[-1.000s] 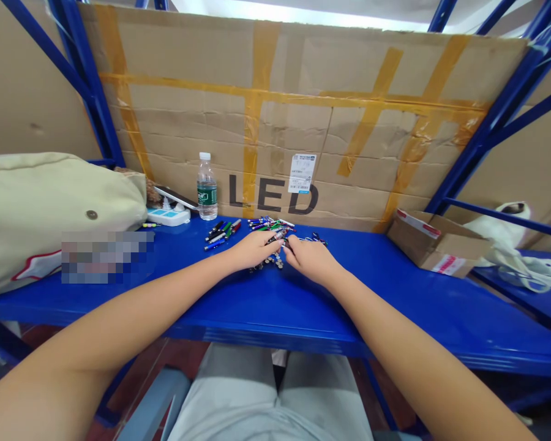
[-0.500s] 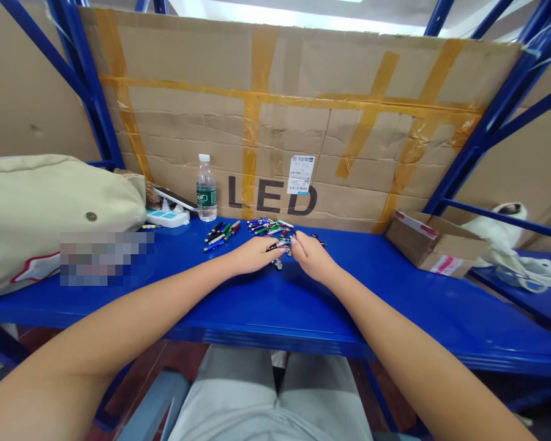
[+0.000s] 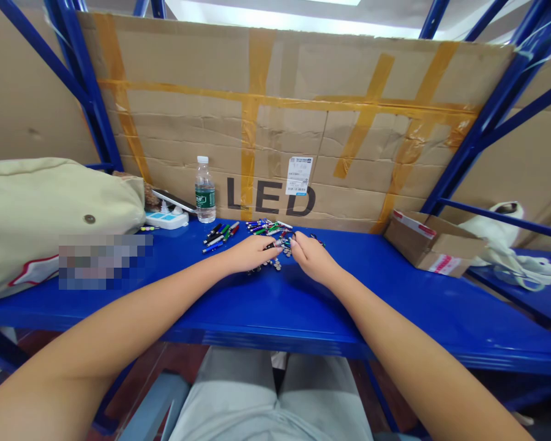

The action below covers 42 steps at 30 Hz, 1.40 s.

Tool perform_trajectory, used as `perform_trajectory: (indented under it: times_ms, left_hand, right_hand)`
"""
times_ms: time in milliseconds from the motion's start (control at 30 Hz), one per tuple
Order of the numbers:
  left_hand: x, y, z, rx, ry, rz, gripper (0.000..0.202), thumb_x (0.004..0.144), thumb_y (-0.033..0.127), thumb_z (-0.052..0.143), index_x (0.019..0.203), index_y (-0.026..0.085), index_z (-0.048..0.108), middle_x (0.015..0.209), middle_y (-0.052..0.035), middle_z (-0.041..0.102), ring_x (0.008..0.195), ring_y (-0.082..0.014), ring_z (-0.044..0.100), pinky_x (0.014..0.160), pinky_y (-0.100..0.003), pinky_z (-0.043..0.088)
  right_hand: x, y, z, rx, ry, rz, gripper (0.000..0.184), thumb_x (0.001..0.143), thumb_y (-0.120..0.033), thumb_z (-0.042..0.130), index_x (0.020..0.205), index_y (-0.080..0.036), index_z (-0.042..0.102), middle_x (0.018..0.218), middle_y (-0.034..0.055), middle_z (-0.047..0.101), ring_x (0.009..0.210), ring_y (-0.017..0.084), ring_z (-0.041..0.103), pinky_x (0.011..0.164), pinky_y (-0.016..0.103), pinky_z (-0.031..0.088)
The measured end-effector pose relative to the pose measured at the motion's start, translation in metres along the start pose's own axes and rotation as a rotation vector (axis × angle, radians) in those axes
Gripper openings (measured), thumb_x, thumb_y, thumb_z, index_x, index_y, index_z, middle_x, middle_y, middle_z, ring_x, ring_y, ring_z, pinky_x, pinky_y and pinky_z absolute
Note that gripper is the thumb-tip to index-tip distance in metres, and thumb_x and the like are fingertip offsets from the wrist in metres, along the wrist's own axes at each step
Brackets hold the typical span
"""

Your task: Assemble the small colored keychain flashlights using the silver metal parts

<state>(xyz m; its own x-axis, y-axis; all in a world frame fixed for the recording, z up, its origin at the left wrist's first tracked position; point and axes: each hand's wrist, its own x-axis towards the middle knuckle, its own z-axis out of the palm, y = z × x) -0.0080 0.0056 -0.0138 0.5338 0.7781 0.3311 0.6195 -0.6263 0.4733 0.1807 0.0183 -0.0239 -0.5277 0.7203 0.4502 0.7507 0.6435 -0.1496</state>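
Note:
Both of my hands rest on the blue shelf [image 3: 303, 312], fingertips meeting over a small dark pen-like light [image 3: 275, 244]. My left hand [image 3: 250, 252] and my right hand [image 3: 311, 257] each pinch one end of it. Small round button cells [image 3: 270, 265] lie scattered under and between the hands. Just beyond lies a heap of coloured mini lights [image 3: 267, 227], and a second row of them [image 3: 219, 236] sits to the left.
A water bottle [image 3: 205, 190] stands against the taped cardboard wall marked LED [image 3: 303, 122]. A white power strip [image 3: 168, 218] and a beige bag [image 3: 50, 214] lie at the left. An open cardboard box [image 3: 434, 248] sits at the right, a white cloth bag [image 3: 509, 239] beyond it.
My hands have stayed together over the same spot, shifting slightly. The camera tipped a little, so everything sits slightly higher and to the left.

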Motion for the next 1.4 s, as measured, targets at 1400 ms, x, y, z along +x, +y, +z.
perform_trajectory:
  times_ms: [1400]
  left_hand:
    - [0.003, -0.009, -0.014, -0.052, 0.009, -0.047, 0.034, 0.086, 0.047, 0.043, 0.081, 0.016, 0.057, 0.079, 0.0002, 0.058, 0.077, -0.0148, 0.051, 0.072, -0.025, 0.039]
  right_hand:
    - [0.004, 0.009, 0.002, 0.307, -0.051, 0.005, 0.025, 0.091, -0.035, 0.032, 0.075, -0.02, 0.044, 0.073, 0.0003, 0.056, 0.067, 0.014, 0.05, 0.063, 0.026, 0.037]
